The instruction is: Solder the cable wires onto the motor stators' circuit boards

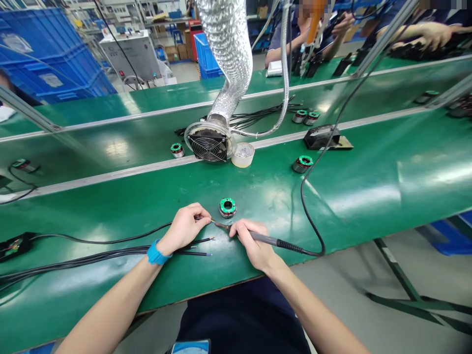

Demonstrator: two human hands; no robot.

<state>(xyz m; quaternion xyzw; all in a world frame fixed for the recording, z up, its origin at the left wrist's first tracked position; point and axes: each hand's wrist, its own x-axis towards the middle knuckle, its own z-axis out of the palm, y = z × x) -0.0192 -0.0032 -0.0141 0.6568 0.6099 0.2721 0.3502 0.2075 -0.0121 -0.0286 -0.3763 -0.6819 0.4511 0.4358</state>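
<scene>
Near the green-topped ring (227, 208), our left hand (189, 225) pinches a black cable (99, 242), probably light, bendy and best held near its end, while our right hand (253, 243) grips a soldering iron (268, 239), contact unclear.

On the far left you have big blue crates (47, 54) stacked up, with a grey metal cabinet (131, 59) to their right and a smaller blue bin (209, 63) beyond. In front of you a silver ribbed duct (230, 44) drops to a fan (208, 147) with a round wire guard, a thin metallic hose (285, 64) curving in from its right. To your far right are a co-worker's hand (437, 37) and an orange tool (317, 20); near right, below the worktop (387, 172), stand dark green metal legs (396, 270).
</scene>
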